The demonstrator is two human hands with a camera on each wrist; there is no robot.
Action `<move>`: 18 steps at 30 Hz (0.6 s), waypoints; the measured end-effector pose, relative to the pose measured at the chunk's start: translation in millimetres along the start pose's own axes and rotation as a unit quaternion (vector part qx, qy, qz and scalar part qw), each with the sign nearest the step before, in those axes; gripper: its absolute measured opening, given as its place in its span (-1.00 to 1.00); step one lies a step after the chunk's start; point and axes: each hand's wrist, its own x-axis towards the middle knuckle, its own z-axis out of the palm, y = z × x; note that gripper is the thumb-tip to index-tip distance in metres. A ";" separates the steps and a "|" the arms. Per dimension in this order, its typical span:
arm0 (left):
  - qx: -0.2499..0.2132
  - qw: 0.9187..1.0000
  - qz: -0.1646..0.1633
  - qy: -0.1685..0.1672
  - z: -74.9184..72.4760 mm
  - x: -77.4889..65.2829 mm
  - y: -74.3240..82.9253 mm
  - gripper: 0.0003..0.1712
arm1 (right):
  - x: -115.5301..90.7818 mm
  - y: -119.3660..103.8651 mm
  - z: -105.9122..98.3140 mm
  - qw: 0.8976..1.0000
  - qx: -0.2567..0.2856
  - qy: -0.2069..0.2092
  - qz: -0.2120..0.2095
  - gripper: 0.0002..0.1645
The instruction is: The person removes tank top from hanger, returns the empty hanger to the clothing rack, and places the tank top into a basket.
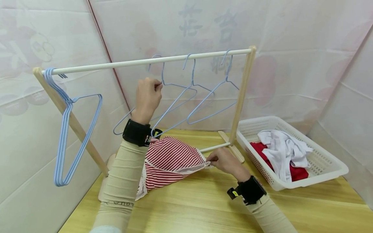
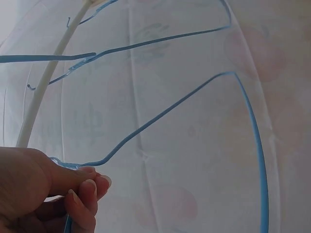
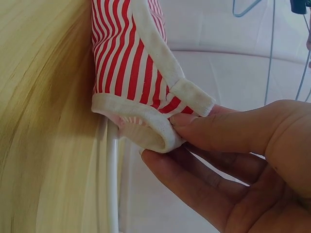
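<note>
Toward the worktop's (image 1: 204, 207) left edge, a bunch of blue hangers (image 1: 68, 136) is hanging off the left end of the white rail (image 1: 145, 61) of a small wooden rack (image 1: 243, 94). Next along, the left hand (image 1: 148, 97) is reaching up and pinching one blue wire hanger (image 1: 163, 103) at its neck, fingers curled round the wire just under the hook. Two more hangers (image 1: 204, 94) are hanging further right on the rail. Below, near the worktop's middle, the striped red-and-white garment (image 1: 172, 160) is lying bunched against the left forearm, and the right hand (image 1: 225, 160) is pinching its white-trimmed strap end between thumb and fingers, close to the rack's lower crossbar. At the right edge a white basket (image 1: 320, 168) is holding white and red clothes (image 1: 284, 152).

The garment looks light, soft and floppy, likely to sag and slip unless taken by its trimmed edge. The hanger seems thin, springy and light; the neck appears the steadiest place to hold it.
</note>
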 end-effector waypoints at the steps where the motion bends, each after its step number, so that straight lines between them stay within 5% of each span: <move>1: 0.002 1.000 0.002 0.003 -1.0 1.5 1.3 -0.76 | -0.1 0.0 -0.2 1.000 -0.001 0.000 0.000 -0.82; 18: 0.002 1.000 -0.008 0.015 -10.9 22.7 11.5 -0.75 | -1.7 -1.3 -0.5 1.000 -0.016 0.011 -0.007 -0.81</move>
